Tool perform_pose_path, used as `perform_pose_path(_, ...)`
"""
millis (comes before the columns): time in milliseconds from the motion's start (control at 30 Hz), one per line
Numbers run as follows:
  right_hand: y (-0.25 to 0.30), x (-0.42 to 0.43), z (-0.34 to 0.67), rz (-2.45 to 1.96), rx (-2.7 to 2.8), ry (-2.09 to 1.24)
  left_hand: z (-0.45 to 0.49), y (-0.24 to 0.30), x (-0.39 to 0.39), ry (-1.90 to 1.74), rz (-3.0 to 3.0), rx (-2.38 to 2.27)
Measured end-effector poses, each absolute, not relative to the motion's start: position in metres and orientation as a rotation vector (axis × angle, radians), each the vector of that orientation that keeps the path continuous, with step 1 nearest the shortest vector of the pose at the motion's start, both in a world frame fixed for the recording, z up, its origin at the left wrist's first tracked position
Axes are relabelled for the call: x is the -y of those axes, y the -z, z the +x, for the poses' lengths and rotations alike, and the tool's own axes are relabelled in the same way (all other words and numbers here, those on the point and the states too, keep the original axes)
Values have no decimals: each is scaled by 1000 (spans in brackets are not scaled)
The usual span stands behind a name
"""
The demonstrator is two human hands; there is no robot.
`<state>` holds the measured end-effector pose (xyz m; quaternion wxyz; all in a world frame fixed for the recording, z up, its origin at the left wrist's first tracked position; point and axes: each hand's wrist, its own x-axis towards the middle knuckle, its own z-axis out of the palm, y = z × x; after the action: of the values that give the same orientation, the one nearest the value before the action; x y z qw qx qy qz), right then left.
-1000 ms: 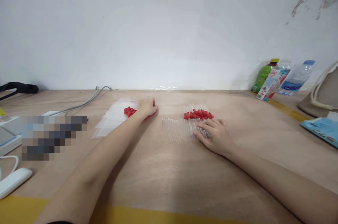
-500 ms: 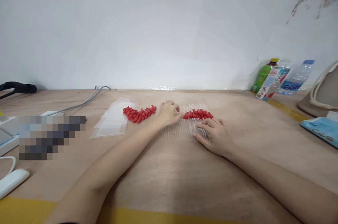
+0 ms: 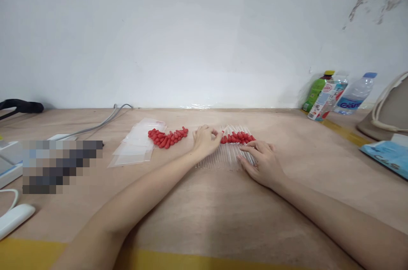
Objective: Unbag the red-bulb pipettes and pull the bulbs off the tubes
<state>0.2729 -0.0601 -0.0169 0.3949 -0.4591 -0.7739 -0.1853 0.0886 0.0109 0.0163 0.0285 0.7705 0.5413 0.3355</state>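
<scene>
My left hand [image 3: 207, 139] is closed in a pinch at the left end of a row of red rubber dropper bulbs [image 3: 237, 137], with a small red bulb showing at its fingertips. Clear thin dropper tubes [image 3: 218, 157] lie side by side below that row, and more tube ends [image 3: 240, 129] fan out above it. Fingers apart, my right hand [image 3: 263, 161] rests over the tubes' right side, its fingertips near the bulbs. A separate curved pile of red bulbs [image 3: 167, 137] lies left of my left hand.
Clear plastic bags [image 3: 135, 144] lie beside the separate bulb pile. Far right stand a green bottle [image 3: 315, 91], a carton [image 3: 322, 99] and a water bottle [image 3: 355, 94], near a blue packet [image 3: 385, 157]. A grey cable [image 3: 95, 127] and a white power strip [image 3: 11, 170] are at left.
A red bulb now shows at my left fingertips, and my left hand has shifted slightly right. My right hand has drawn back slightly to the right over the tubes.
</scene>
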Motion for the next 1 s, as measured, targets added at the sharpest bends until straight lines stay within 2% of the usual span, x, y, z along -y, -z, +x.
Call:
perform_pose_path(133, 15, 60, 272, -1119, 1913, 476, 50, -9, 15, -1156, 2479, -1416)
perform_pose_path(367, 7, 68, 260, -882, 2130, 501, -3, -2, 54, -1049, 2756, -1105)
perform_pose_path(1000, 11, 76, 238, -714, 2223, 407, 26, 1, 60, -967, 2817, -734)
